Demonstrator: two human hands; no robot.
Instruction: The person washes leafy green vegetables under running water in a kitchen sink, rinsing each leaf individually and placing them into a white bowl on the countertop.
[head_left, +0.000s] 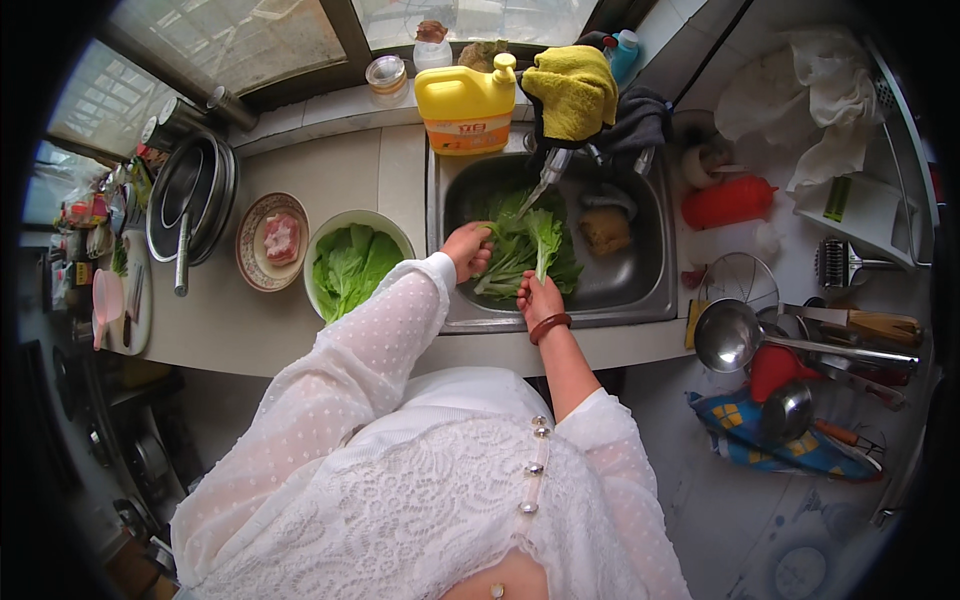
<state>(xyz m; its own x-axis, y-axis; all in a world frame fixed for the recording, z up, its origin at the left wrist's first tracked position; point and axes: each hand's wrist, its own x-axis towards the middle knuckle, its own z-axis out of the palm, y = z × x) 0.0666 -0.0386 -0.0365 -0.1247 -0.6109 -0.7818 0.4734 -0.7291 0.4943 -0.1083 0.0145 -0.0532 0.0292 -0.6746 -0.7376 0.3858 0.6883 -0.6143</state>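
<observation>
Over the stainless steel sink (630, 285), my right hand (540, 300) grips the base of a leafy green stalk (546, 236), its leaves pointing up towards the faucet. My left hand (469, 251), at the sink's left side, is closed on a piece of leafy green (499, 232). More loose greens (506, 277) lie in the sink beneath both hands. Water seems to run from the metal faucet (555, 166) onto them. A pale bowl (411, 244) of large green leaves (352, 262) stands left of the sink, beside my left forearm.
A patterned bowl (244, 244) with raw meat (281, 238) and stacked metal pans (232, 176) stand left. A yellow detergent jug (465, 105) stands behind the sink, beside a yellow cloth (574, 90). A sponge-like brown item (604, 230) lies in the sink. A ladle (726, 335) hangs right.
</observation>
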